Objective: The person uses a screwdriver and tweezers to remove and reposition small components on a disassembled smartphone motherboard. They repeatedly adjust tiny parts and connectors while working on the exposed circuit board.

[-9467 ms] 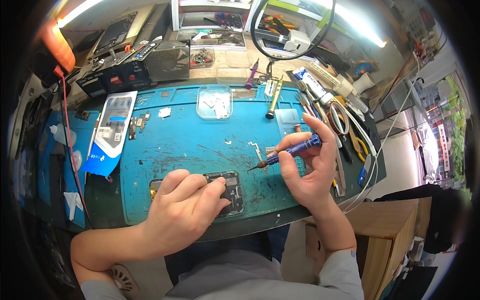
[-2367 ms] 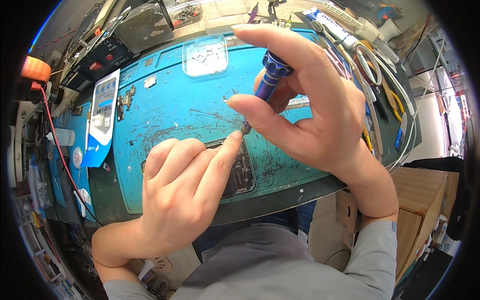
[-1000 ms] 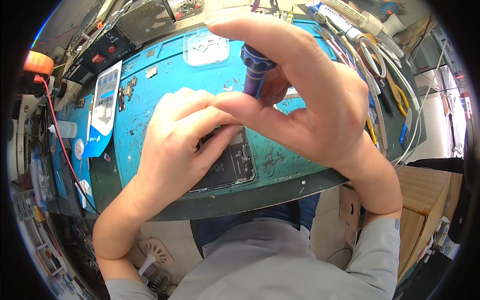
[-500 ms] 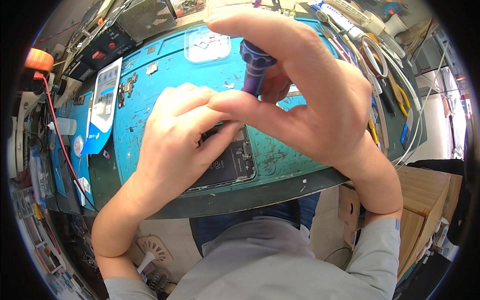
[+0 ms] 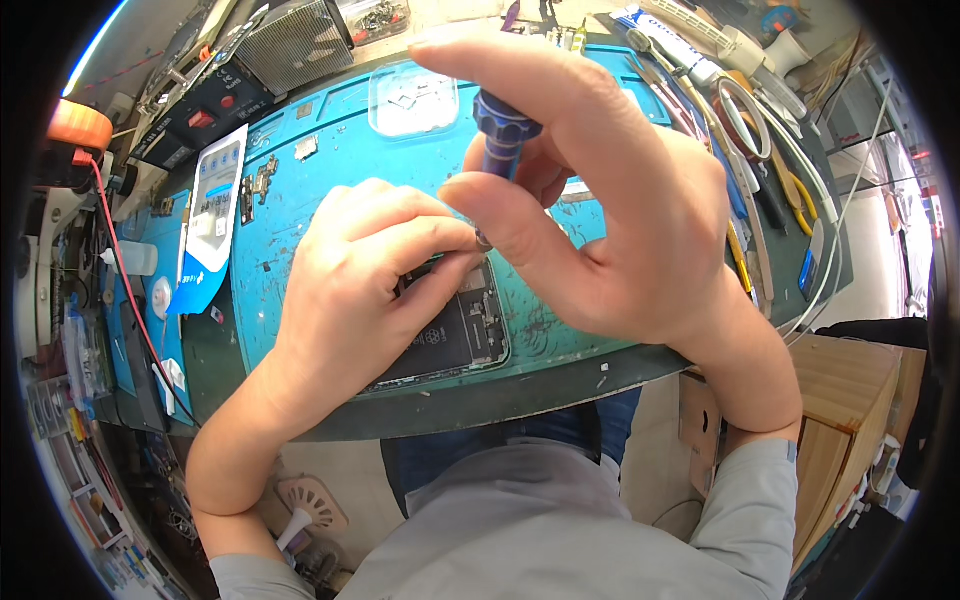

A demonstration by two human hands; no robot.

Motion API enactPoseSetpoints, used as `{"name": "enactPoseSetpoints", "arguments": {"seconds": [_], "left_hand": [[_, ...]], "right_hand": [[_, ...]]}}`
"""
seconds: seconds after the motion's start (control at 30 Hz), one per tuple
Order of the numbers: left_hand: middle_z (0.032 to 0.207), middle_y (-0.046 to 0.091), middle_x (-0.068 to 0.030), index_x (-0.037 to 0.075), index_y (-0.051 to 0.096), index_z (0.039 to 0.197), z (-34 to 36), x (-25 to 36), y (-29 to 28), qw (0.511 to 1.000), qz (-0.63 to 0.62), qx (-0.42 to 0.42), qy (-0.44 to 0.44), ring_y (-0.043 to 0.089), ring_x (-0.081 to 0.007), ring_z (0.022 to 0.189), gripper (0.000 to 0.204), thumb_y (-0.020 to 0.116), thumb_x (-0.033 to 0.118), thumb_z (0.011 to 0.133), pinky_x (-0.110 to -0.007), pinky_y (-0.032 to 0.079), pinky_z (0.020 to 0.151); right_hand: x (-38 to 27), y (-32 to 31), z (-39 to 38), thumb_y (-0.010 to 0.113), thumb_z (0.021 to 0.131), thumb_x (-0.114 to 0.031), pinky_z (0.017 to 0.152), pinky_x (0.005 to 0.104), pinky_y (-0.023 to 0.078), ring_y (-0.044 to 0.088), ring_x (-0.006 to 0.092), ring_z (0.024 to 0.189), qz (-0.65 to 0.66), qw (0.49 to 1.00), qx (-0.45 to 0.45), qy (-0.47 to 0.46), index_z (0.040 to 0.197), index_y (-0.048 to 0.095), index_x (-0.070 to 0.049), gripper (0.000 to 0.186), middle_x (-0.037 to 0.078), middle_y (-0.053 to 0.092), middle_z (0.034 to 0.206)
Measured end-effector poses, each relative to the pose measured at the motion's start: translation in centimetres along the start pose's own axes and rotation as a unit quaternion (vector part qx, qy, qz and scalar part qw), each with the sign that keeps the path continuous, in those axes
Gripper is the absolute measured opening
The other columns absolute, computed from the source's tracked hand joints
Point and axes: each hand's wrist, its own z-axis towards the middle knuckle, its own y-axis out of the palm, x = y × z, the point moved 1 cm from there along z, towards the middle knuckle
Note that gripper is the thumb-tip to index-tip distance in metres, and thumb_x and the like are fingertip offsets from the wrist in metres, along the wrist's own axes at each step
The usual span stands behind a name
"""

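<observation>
My right hand (image 5: 640,210) is closed around a blue-purple precision screwdriver (image 5: 503,150), held nearly upright, its ribbed cap under the curled index finger. The screwdriver's lower end points down at the pinched thumb and index finger of my left hand (image 5: 350,270). Whatever sits between those left fingertips is too hidden to name. Beneath my left hand lies an opened smartphone (image 5: 455,335), with its black battery and inner parts exposed. The hand covers much of the phone's upper left part.
The phone rests on a scratched blue work mat (image 5: 560,310). Beyond it stands a clear plastic tray (image 5: 413,100) with small parts. Small circuit boards (image 5: 258,190) and a white-and-blue package (image 5: 212,215) lie left. Tweezers and pliers (image 5: 802,195) crowd the right, beside a tape roll (image 5: 745,118).
The screwdriver and my right hand have shifted slightly left, and my right thumb has slid along the handle. The left hand keeps its pinch with its index finger reaching further right.
</observation>
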Motion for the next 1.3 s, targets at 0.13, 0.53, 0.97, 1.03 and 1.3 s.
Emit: {"name": "enactPoseSetpoints", "arguments": {"seconds": [0.13, 0.53, 0.97, 1.03, 1.3], "left_hand": [[0.096, 0.073, -0.0035, 0.010, 0.076, 0.098, -0.1, 0.1, 0.1, 1.000, 0.005, 0.007, -0.010, 0.065, -0.0267, 0.088, 0.016, 0.084, 0.010, 0.084, -0.039, 0.047, 0.081], [0.097, 0.074, -0.0029, 0.010, 0.076, 0.099, 0.0, 0.2, -0.1, 1.000, 0.005, 0.002, -0.009, 0.066, -0.0262, 0.090, 0.016, 0.083, 0.010, 0.084, -0.039, 0.048, 0.082], [0.097, 0.073, -0.0029, 0.010, 0.076, 0.102, 0.1, 0.2, -0.1, 1.000, -0.007, 0.004, 0.000, 0.065, -0.0266, 0.089, 0.019, 0.084, 0.009, 0.084, -0.040, 0.047, 0.081], [0.098, 0.074, -0.0029, 0.010, 0.076, 0.102, -0.1, 0.2, -0.1, 1.000, -0.003, 0.008, 0.003, 0.066, -0.0265, 0.089, 0.019, 0.083, 0.008, 0.084, -0.040, 0.047, 0.081], [0.098, 0.074, -0.0032, 0.009, 0.076, 0.101, 0.0, 0.2, -0.1, 1.000, -0.004, 0.010, 0.003, 0.067, -0.0262, 0.092, 0.019, 0.084, 0.009, 0.084, -0.040, 0.048, 0.082]], "right_hand": [[-0.6, -0.6, 0.1, 0.083, 0.092, -0.012, 0.060, 0.0283, 0.058, 0.072, 0.0160, 0.073, 0.016, 0.999, -0.036, 0.027, 0.137, 0.066, 0.000, 0.050, 0.010, 0.075, 0.115], [-0.4, -0.9, 0.1, 0.081, 0.089, -0.017, 0.054, 0.0344, 0.051, 0.066, 0.0202, 0.062, -0.004, 0.998, -0.056, 0.007, 0.145, 0.063, -0.010, 0.059, 0.003, 0.065, 0.074], [-0.3, -0.6, 0.2, 0.081, 0.090, -0.020, 0.053, 0.0336, 0.053, 0.068, 0.0204, 0.063, 0.018, 0.999, -0.037, -0.009, 0.146, 0.064, -0.010, 0.059, 0.002, 0.068, 0.077], [-0.5, -0.7, 0.1, 0.081, 0.090, -0.019, 0.054, 0.0336, 0.053, 0.069, 0.0207, 0.064, 0.013, 0.999, -0.046, -0.001, 0.146, 0.064, -0.011, 0.060, 0.002, 0.070, 0.080], [-0.6, -1.0, 0.4, 0.078, 0.090, -0.014, 0.054, 0.0350, 0.053, 0.068, 0.0221, 0.064, 0.009, 0.998, -0.064, -0.003, 0.148, 0.062, -0.011, 0.060, 0.003, 0.069, 0.078]]}}
